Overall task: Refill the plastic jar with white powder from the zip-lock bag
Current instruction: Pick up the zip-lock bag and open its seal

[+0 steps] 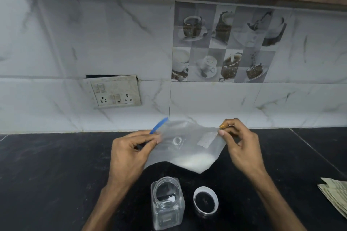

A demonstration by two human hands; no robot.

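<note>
A: Where's the zip-lock bag (187, 146)?

B: Held above the counter (47, 165); left hand (129, 148) pinches its 9 o'clock edge, right hand (238, 142) its 3 o'clock corner; white powder (195, 161) sags low.

A: Risk?

B: The open plastic jar (167, 202) sits at 6 o'clock, lid (206, 200) beside; a floppy mouth could spill powder wide.

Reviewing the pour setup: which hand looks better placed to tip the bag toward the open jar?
Probably the right hand: the powder sits in the zip-lock bag corner below it, so lifting that side should slide it toward the left hand and the jar beneath.
</note>
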